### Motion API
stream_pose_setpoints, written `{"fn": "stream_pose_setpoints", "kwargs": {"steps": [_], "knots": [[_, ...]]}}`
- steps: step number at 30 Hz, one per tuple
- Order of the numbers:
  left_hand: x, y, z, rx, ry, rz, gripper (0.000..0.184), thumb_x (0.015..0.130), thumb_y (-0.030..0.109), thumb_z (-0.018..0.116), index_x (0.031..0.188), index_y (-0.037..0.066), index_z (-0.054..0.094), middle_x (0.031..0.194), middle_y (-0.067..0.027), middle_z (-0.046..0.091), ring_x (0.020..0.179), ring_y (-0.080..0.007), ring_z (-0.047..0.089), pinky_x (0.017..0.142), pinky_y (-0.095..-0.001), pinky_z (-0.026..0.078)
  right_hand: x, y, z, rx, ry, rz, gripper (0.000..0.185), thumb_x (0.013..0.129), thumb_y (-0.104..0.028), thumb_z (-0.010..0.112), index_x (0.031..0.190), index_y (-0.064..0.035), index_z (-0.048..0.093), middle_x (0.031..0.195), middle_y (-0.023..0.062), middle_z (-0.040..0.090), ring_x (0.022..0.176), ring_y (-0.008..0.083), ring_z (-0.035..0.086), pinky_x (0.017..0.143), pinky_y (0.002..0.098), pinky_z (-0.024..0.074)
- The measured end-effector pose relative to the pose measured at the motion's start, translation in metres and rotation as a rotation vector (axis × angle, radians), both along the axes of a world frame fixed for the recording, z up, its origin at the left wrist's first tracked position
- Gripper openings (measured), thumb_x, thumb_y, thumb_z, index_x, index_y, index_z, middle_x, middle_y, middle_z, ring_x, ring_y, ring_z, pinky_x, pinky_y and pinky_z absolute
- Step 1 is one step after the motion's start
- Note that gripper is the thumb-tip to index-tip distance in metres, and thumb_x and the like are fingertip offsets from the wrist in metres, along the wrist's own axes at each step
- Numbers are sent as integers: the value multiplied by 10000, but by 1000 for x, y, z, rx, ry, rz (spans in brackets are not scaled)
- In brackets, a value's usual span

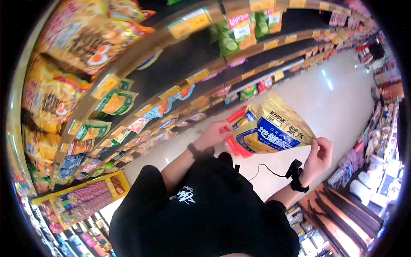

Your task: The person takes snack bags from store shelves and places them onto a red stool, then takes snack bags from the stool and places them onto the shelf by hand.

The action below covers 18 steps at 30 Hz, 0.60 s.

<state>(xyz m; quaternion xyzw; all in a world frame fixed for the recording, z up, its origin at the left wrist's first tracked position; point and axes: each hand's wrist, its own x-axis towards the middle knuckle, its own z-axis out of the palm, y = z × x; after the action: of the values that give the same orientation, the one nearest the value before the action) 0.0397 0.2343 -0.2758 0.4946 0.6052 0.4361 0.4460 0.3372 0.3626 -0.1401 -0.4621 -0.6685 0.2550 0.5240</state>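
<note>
A large gold-and-blue snack bag [278,130] with printed characters is stretched out in front of my body, tilted. My right hand [322,152] pinches its right end between thumb and fingers. At its left edge, my left hand [219,132] has its fingers bent and closed on the bag's corner; the exact contact is partly hidden. Behind and below the bag shows a red basket [238,147], largely covered. A second gold-and-blue bag [250,115] is partly visible beside the basket's rim.
Curved store shelves [171,92] with price tags and bagged snacks run along the left. Noodle packs [81,38] fill the near upper shelf. A yellow-edged display [85,195] stands lower left. The pale floor [338,85] stretches ahead, with goods racks [372,141] on the right.
</note>
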Motion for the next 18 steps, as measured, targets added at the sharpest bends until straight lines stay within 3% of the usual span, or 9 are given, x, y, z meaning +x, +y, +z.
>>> {"fn": "stream_pose_setpoints", "kwargs": {"steps": [2, 6, 7, 11, 17, 18], "knots": [[-17, -13, 32, 75, 69, 80, 76, 836, 74, 655, 905, 48, 633, 824, 24, 636, 729, -32, 556, 578, -210, 423, -17, 3, 21, 151, 57, 31, 90, 828, 88, 617, 867, 15, 581, 886, 39, 572, 762, 95, 537, 712, 214, 452], [-52, -33, 27, 50, -8, 213, 56, 833, 56, 653, 881, 48, 625, 806, 11, 624, 756, -59, 563, 640, -235, 460, -69, 20, 15, 16, 49, 148, 53, 851, 1, 644, 876, -22, 604, 786, -12, 569, 683, 57, 511, 641, 187, 426], [-62, -41, 19, 166, 125, 198, 47, 833, 52, 653, 864, 41, 620, 802, -3, 623, 766, -79, 571, 671, -254, 472, -82, 19, 14, -94, 48, 160, 70, 831, 7, 657, 853, -21, 596, 826, 1, 580, 746, 61, 532, 649, 207, 446], [-93, -87, 9, 73, 63, 284, 84, 814, 91, 679, 846, 40, 621, 784, -15, 625, 744, -85, 573, 658, -255, 473, -155, 31, 1, -187, 100, 314, 75, 830, -43, 686, 868, -32, 623, 738, -38, 573, 670, 41, 513, 609, 178, 414], [-149, -150, 32, -69, -54, 602, 140, 774, 165, 702, 783, 41, 639, 677, -36, 629, 616, -121, 593, 564, -271, 472, -277, 26, -20, -276, 132, 545, 74, 850, -58, 676, 876, -7, 628, 713, -15, 595, 578, 40, 504, 509, 183, 393], [-155, -155, 45, -68, 18, 689, 123, 757, 148, 690, 784, 34, 654, 702, -66, 650, 665, -166, 631, 622, -295, 497, -296, 35, -38, -240, 226, 581, 77, 851, -62, 675, 877, -4, 630, 698, -11, 592, 548, 42, 492, 470, 185, 380]]}}
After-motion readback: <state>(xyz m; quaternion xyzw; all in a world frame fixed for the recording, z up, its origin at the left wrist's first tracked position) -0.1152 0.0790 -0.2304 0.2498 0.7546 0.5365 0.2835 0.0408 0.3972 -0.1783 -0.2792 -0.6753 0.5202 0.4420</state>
